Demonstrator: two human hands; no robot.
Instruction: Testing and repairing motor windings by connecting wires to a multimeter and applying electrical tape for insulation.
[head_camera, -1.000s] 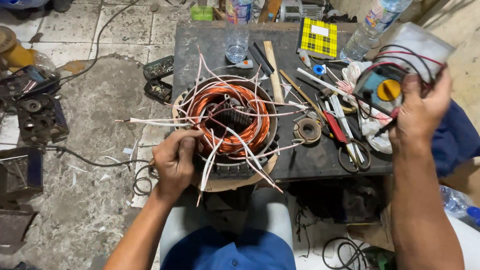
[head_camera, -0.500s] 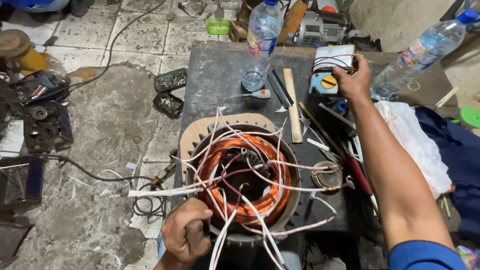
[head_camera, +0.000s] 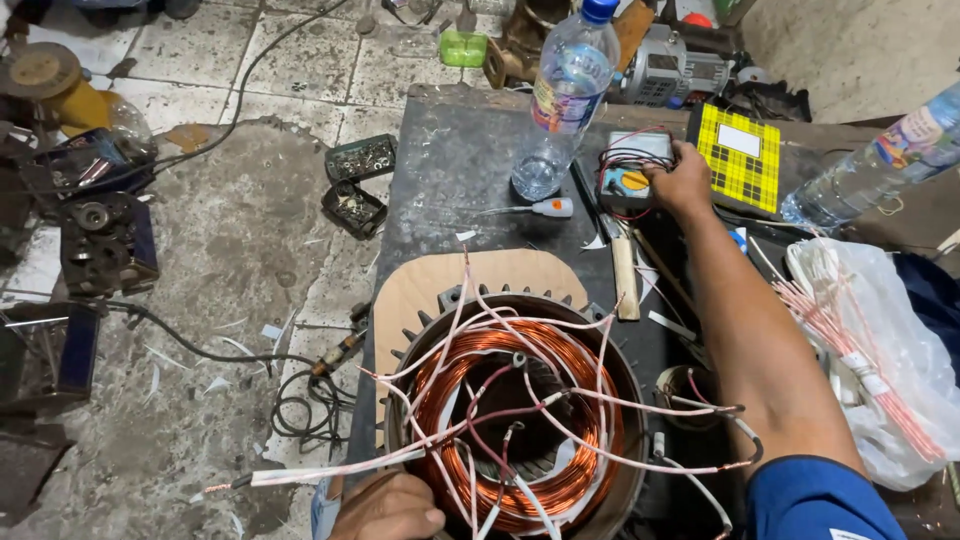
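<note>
At the bench's far edge your right hand (head_camera: 682, 178) closes on the meter (head_camera: 628, 172) beside the bottle (head_camera: 565, 95), while your left hand (head_camera: 392, 508), curled, rests on the stator (head_camera: 515, 420) at the near edge, its copper coils wound and white-sleeved leads loose, unjoined.

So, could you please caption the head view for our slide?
Right hand rests on a multimeter beyond a copper-wound stator; left hand at the stator's near rim.
</note>
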